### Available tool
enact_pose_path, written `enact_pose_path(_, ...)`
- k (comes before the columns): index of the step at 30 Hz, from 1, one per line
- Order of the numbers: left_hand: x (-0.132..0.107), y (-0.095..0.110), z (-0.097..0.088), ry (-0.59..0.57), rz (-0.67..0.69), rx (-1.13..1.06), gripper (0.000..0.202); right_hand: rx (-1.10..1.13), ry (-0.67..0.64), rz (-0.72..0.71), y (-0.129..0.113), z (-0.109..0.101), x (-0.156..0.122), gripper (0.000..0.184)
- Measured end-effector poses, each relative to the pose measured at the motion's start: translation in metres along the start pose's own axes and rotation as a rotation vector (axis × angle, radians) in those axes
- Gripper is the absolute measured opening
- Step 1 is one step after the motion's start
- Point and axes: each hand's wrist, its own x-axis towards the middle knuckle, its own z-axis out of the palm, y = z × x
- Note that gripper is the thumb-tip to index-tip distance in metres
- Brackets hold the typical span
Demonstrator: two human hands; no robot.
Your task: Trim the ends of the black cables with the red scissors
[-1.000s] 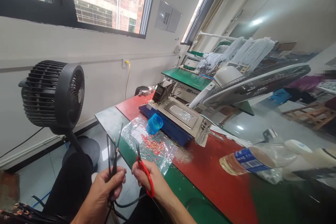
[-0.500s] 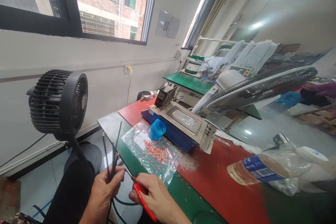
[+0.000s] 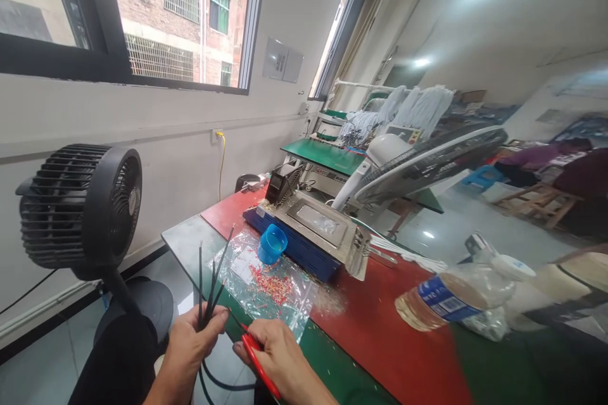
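Observation:
My left hand [image 3: 192, 338] is closed around several black cables [image 3: 212, 281], whose free ends fan upward; their lower lengths loop beneath the hand. Red-handled pliers [image 3: 260, 364] are in my right hand [image 3: 285, 354], fingers wrapped round the grips. The dark, slim jaws point up and left toward the left fingertips; whether they touch a wire is too small to tell. Just beyond both hands, a clear plastic bag [image 3: 297, 319] lies on the table with small red and yellow bits [image 3: 273, 285] scattered over it. A blue cup [image 3: 272, 243] rests tilted at the bag's far side.
Behind the cup sits a blue machine [image 3: 304, 253] with a metal top. A bottle [image 3: 427, 304] lies on the red mat [image 3: 380, 335] at right. On the left stands a black fan [image 3: 90, 209]; a larger fan [image 3: 427, 168] leans beyond the table. People sit far right.
The view has shifted, so the room appears further left and the far right shows more. Both hands keep their hold; the cable ends now lean somewhat further right.

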Motion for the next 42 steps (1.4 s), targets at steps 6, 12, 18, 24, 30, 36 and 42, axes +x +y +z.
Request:
enact_pose_path(6, 0.012, -0.004, 0.001, -0.107, 0.066, -0.025, 0.074, 0.312, 0.057, -0.041, 0.018, -0.001, 0.01, 0.047)
enact_pose_path(12, -0.008, -0.004, 0.003, -0.133, 0.046, -0.203, 0.065, 0.974, -0.013, -0.019, 0.01, 0.0, 0.01, 0.049)
enact_pose_path(18, -0.01, -0.021, -0.001, -0.268, -0.005, -0.073, 0.054, 1.142, -0.095, -0.074, 0.0, 0.007, 0.005, 0.043)
enact_pose_path(24, -0.012, -0.025, 0.003, -0.166, -0.022, -0.128, 0.061, 1.072, -0.134, -0.089, -0.002, 0.01, 0.002, 0.038)
enact_pose_path(30, -0.017, -0.022, 0.005, -0.233, -0.042, -0.207, 0.056, 1.228, -0.147, -0.061, -0.002, 0.01, 0.002, 0.042)
enact_pose_path(36, -0.019, -0.023, 0.007, -0.347, -0.043, -0.253, 0.041, 1.283, -0.217, -0.031, -0.002, 0.012, 0.003, 0.043)
enact_pose_path(42, -0.022, -0.021, 0.009, -0.387, -0.023, -0.26, 0.042, 1.318, -0.259, 0.0, 0.002, 0.015, 0.003, 0.045)
